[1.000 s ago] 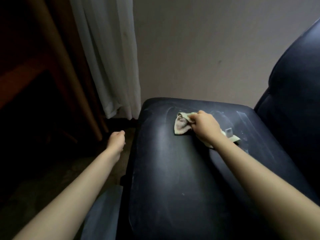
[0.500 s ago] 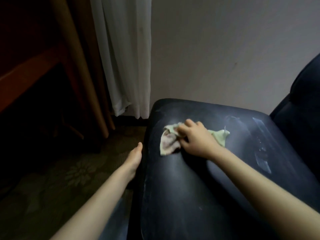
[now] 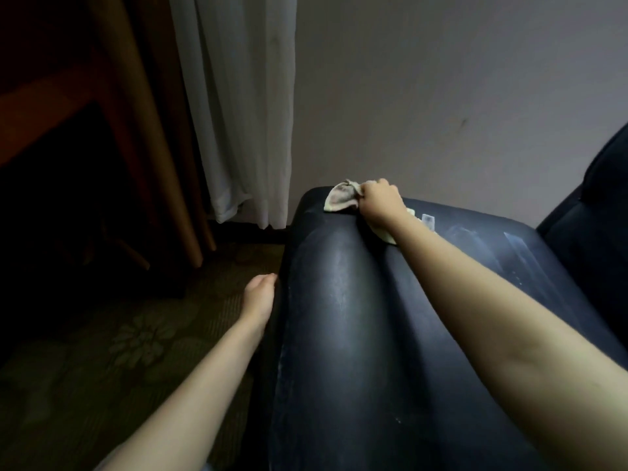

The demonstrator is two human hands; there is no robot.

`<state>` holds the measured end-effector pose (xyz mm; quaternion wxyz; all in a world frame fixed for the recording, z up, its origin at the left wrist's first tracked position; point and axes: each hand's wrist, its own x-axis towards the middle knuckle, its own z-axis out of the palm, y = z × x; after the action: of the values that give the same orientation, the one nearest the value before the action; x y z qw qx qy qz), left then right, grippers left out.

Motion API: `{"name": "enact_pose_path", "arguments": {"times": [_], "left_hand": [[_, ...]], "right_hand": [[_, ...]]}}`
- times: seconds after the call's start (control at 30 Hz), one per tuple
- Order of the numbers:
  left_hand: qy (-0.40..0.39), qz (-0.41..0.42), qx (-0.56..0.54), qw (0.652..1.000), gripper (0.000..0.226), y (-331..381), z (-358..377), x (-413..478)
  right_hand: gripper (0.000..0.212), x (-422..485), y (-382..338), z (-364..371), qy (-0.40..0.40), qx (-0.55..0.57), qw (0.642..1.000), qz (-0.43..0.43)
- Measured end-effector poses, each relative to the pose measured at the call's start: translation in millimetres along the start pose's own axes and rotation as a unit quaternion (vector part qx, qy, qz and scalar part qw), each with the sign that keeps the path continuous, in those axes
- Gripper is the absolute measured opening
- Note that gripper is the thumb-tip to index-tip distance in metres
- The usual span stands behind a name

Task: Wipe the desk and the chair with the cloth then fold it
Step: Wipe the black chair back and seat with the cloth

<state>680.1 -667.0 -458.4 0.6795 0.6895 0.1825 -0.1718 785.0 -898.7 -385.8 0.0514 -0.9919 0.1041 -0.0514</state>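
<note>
Your right hand [image 3: 379, 202] squeezes the cloth [image 3: 339, 197] on the far edge of the chair [image 3: 339, 334]. Your left hand [image 3: 259, 295] rests, fingers loose, against its side.

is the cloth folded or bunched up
Bunched up, not folded: the cloth lies crumpled in the right hand on the chair.

From my feed I see a plain pale grey painted wall [image 3: 441, 79] filling the upper right, with one small dark mark [image 3: 463, 122] on it. To its left hangs a white sheer pleated curtain [image 3: 238, 113], its uneven hem ending just above a dark strip [image 3: 244, 230] where wall meets floor. The floor is a dim olive-green patterned carpet [image 3: 68, 385], and I can pick out a large woven flower motif [image 3: 146, 338] in it at lower left. The far left is too dark to read.
</note>
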Motion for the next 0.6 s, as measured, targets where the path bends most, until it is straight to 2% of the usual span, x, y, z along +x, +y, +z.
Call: {"name": "enact_pose_path", "arguments": {"times": [0.1,0.2,0.33,0.47,0.6], "left_hand": [[-0.022,0.016,0.010,1.000,0.025,7,1,3],[-0.031,0.020,-0.005,0.999,0.022,8,0,7],[-0.015,0.027,-0.041,0.999,0.021,3,3,10],[-0.030,-0.002,-0.159,0.987,0.023,7,5,11],[-0.024,-0.017,-0.192,0.981,0.026,10,6,10]], "right_hand": [[0.046,12,-12,1,-0.003,-0.021,0.999,0.032],[0.039,7,-33,-5,-0.008,-0.017,1.000,-0.002],[0.035,-35,-64,-15,-0.047,-0.026,0.986,-0.161],[0.033,-112,-77,-18,-0.060,-0.047,0.938,-0.337],[0.033,-109,-72,-20,-0.098,-0.010,0.935,-0.341]]}}
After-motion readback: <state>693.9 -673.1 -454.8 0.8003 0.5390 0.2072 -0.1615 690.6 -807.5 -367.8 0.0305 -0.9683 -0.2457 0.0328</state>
